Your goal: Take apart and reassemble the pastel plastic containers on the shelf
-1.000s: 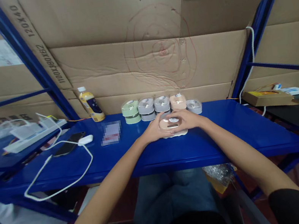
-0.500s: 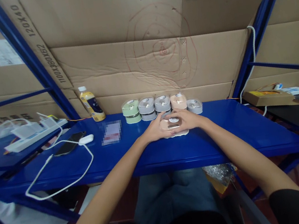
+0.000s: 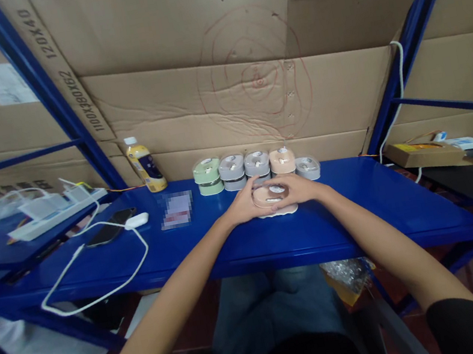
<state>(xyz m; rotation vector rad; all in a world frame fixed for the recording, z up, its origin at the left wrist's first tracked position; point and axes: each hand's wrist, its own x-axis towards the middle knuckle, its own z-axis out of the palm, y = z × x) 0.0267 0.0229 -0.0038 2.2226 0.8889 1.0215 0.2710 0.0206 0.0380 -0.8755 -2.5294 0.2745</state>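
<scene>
My left hand [image 3: 244, 205] and my right hand [image 3: 298, 189] curl around a small rounded plastic box [image 3: 267, 195] from both sides. Its lid is clear and shiny, with a round label, over a pinkish-beige body. Below the hands a pale wavy-edged piece [image 3: 288, 210] shows on the blue table; whether it belongs to the box I cannot tell. Just behind, similar boxes stand stacked in a row: green [image 3: 207, 171], grey [image 3: 231, 167], another grey [image 3: 256, 163] and peach [image 3: 282, 160]. A single low grey box [image 3: 307, 168] ends the row at the right.
On the blue table [image 3: 373, 201], a yellow bottle [image 3: 145, 164], a blurred-out card [image 3: 177, 209], a dark phone [image 3: 110, 228] and a white cable [image 3: 141, 261] lie or stand leftward. A power strip [image 3: 57, 214] sits far left, a cardboard box [image 3: 429, 155] far right. Cardboard [image 3: 151, 106] walls the back.
Both hands keep their place around the box. Only the shine and the label on its lid look slightly shifted.
</scene>
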